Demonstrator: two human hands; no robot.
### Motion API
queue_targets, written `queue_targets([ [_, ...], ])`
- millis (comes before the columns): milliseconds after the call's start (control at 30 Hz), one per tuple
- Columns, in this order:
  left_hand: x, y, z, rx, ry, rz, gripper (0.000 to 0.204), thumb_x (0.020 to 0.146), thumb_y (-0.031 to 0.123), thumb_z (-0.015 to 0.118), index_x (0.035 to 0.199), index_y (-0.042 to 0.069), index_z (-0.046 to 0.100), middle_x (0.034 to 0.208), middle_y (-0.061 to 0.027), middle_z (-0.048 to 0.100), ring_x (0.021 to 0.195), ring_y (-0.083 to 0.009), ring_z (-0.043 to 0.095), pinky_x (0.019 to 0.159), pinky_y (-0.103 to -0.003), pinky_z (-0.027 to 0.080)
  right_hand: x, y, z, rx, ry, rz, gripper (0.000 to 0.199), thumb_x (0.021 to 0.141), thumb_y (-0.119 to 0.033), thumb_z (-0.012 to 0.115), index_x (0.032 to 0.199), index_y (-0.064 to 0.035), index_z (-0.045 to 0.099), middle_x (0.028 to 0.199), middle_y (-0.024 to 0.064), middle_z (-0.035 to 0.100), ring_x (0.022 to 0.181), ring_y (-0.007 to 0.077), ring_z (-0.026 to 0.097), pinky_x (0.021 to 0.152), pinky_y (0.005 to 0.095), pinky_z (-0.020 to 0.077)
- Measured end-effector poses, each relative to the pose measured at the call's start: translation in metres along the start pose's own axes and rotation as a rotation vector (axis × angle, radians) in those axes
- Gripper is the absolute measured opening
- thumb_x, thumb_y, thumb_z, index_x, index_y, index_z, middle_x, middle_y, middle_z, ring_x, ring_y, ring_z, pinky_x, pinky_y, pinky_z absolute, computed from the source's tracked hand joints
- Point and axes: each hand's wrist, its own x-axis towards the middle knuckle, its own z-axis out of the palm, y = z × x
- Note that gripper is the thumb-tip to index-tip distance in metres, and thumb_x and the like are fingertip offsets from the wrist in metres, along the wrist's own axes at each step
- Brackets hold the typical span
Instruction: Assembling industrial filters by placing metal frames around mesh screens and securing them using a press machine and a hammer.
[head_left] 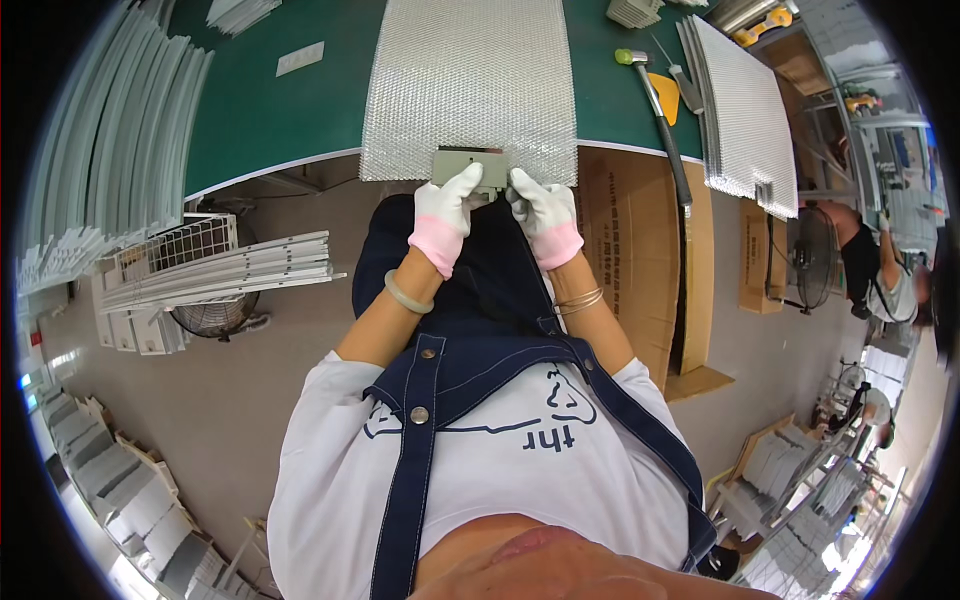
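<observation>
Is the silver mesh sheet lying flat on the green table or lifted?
Flat: the mesh sheet lies spread on the green table, its near edge overhanging where both gloved hands work.

Your left hand and right hand wear white knit cloth gloves with pink cuffs, matt and soft. Between your fingertips sits a small grey metal plate, smooth with a dull sheen. Just beyond your fingers lies the mesh sheet, expanded metal, silvery, rough and glinting. Under it the bench top is a matt green mat. Right of your fingers, brown cardboard, dull and papery.
</observation>
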Motion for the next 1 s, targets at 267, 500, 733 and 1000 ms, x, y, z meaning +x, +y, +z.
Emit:
queue_targets([
  [267,-0.015,0.031,-0.015,-0.339,-0.124,-0.152,0.043,0.087,0.033,0.058,0.120,0.007,0.048,0.117,-0.0127,0.054,0.108,-0.0259,0.051,0.096,-0.045,0.037,-0.006,0.016,0.007,0.217,-0.079,-0.070,0.036,0.087,-0.026,0.060,0.104,0.0041,0.050,0.081,0.0104,0.056,0.061,0.0110,0.051,0.050,0.0236,0.0404],
  [500,0.000,0.030,-0.022,-0.178,0.252,0.122,0.032,0.080,0.021,0.068,0.098,-0.004,0.060,0.091,-0.0111,0.060,0.080,-0.0188,0.058,0.071,-0.034,0.049,0.001,0.017,0.031,0.132,-0.329,-0.030,0.047,0.088,-0.033,0.058,0.115,0.0050,0.048,0.099,0.0118,0.059,0.077,0.0187,0.060,0.065,0.0290,0.0504],
  [733,-0.001,0.022,-0.018,-0.049,0.342,0.243,0.019,0.078,0.011,0.069,0.086,-0.004,0.063,0.082,-0.0072,0.062,0.069,-0.0164,0.059,0.065,-0.029,0.050,0.000,0.019,0.055,0.355,0.075,-0.115,0.031,0.084,-0.018,0.064,0.100,0.0063,0.053,0.091,0.0148,0.063,0.069,0.0236,0.063,0.063,0.0311,0.0531],
  [1000,-0.009,0.030,-0.023,-0.343,0.208,0.037,0.045,0.083,0.029,0.066,0.108,-0.007,0.054,0.098,-0.0129,0.060,0.090,-0.0190,0.058,0.083,-0.037,0.047,-0.006,0.012,0.024,0.248,-0.212,-0.044,0.048,0.090,-0.039,0.053,0.117,0.0003,0.049,0.101,0.0137,0.059,0.085,0.0223,0.059,0.064,0.0313,0.0521],
])
